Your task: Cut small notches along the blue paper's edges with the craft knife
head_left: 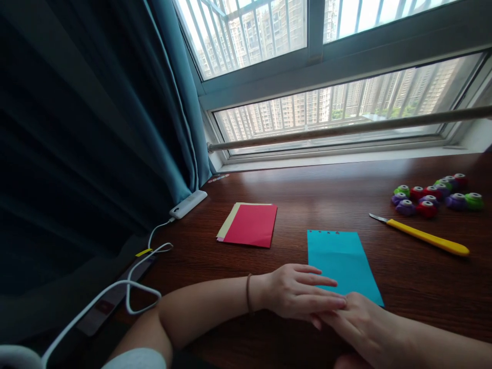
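Our right hand (359,328) lies flat on the desk (423,287), and our left hand (303,294) rests over its fingers, both loose, grasping nothing. The blue paper (340,259) lies just beyond them, its near edge under the left fingertips (326,281).

Dark wood-grain table (307,189) under a window. On it: teal paper sheet (340,261), flat, small holes along its far edge. To its left, well apart, a red sheet (251,225) stacked on a yellowish one (226,225). Right: yellow-handled knife (423,236); beyond it a cluster of small round punches (434,195), possibly craft punches. Far left corner: white power bank (188,204), white cable (130,287) trailing off.
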The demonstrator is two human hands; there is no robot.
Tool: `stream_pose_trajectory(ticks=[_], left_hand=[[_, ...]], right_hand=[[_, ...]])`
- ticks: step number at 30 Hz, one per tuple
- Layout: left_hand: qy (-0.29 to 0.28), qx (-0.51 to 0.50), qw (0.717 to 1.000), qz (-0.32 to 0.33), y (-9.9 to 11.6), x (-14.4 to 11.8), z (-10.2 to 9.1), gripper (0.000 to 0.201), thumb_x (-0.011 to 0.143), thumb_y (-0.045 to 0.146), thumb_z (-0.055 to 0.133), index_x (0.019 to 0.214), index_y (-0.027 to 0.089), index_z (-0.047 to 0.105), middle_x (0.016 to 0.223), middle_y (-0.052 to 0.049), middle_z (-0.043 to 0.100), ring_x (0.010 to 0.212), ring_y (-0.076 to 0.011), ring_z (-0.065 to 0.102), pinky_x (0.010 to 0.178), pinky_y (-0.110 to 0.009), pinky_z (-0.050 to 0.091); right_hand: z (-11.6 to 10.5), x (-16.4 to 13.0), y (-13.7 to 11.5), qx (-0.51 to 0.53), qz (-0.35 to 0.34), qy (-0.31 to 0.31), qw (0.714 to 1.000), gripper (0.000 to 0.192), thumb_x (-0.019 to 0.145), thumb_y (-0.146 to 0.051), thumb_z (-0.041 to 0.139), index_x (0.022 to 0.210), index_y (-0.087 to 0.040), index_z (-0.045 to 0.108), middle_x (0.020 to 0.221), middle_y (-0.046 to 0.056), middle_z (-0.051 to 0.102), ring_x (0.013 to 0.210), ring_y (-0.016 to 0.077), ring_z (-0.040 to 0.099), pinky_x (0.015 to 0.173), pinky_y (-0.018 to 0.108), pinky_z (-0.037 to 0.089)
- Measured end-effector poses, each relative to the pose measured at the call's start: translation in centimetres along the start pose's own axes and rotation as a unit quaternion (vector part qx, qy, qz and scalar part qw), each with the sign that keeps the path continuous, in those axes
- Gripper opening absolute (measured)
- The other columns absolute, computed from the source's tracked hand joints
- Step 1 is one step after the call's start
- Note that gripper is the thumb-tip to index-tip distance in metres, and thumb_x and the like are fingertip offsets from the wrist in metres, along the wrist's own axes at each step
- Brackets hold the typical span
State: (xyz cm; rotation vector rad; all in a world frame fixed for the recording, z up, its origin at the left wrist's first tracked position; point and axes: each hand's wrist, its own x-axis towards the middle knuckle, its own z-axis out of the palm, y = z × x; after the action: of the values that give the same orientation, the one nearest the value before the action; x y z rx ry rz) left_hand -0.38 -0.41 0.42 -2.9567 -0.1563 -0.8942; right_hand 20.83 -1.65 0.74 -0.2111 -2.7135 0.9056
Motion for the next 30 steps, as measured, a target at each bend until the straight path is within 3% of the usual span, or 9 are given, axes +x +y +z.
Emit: stream_pose_trajectory(ticks=[8, 14, 22, 27, 30], left_hand=[[0.002, -0.003, 1.0, -0.004, -0.3, -0.4, 0.5, 0.043, 0.098, 0.043, 0.033, 0.119, 0.009, 0.051, 0.126, -0.003, 0.051, 0.124, -0.016, 0.04, 0.106, -0.03, 0.034], [0.006, 0.02, 1.0, -0.011, -0.3, -0.1, 0.6, 0.048, 0.093, 0.046, 0.044, 0.117, 0.005, 0.052, 0.12, -0.007, 0.056, 0.119, -0.0162, 0.046, 0.106, -0.029, 0.033], [0.019, 0.02, 0.998, -0.061, 1.0, 0.7, -0.5, 0.035, 0.096, 0.031, 0.043, 0.113, 0.002, 0.053, 0.109, -0.012, 0.063, 0.109, -0.0152, 0.055, 0.1, -0.026, 0.039], [0.021, 0.029, 0.995, -0.096, 1.3, 0.7, -0.2, 0.032, 0.096, 0.028, 0.043, 0.113, 0.003, 0.053, 0.108, -0.012, 0.063, 0.107, -0.0137, 0.056, 0.098, -0.024, 0.041], [-0.01, 0.042, 0.991, -0.125, 1.3, 0.9, -0.2, 0.029, 0.097, 0.026, 0.04, 0.112, 0.005, 0.053, 0.11, -0.01, 0.063, 0.107, -0.0129, 0.055, 0.096, -0.024, 0.042]], right_hand=[[-0.8, 0.2, -0.6, 0.01, -0.012, 0.021, 1.0, 0.043, 0.078, -0.032, 0.064, 0.115, -0.013, 0.053, 0.104, 0.011, 0.062, 0.091, 0.0262, 0.059, 0.078, 0.032, 0.047], [-0.8, 0.4, -0.8, 0.04, -0.013, 0.021, 0.999, 0.037, 0.08, -0.031, 0.059, 0.112, -0.014, 0.053, 0.106, 0.01, 0.06, 0.094, 0.0232, 0.057, 0.085, 0.031, 0.042], [0.2, 0.2, -0.5, -0.022, -0.013, 0.029, 0.999, 0.039, 0.084, -0.036, 0.048, 0.114, -0.01, 0.047, 0.092, 0.011, 0.062, 0.073, 0.0254, 0.059, 0.06, 0.033, 0.04], [0.5, 0.2, 0.0, -0.068, -0.021, 0.069, 0.995, 0.03, 0.086, -0.033, 0.041, 0.105, -0.01, 0.048, 0.08, 0.01, 0.062, 0.063, 0.025, 0.057, 0.053, 0.033, 0.035], [0.6, 0.2, 0.1, -0.114, -0.02, 0.093, 0.989, 0.021, 0.087, -0.026, 0.038, 0.098, -0.011, 0.047, 0.074, 0.008, 0.059, 0.058, 0.0233, 0.054, 0.05, 0.032, 0.033]])
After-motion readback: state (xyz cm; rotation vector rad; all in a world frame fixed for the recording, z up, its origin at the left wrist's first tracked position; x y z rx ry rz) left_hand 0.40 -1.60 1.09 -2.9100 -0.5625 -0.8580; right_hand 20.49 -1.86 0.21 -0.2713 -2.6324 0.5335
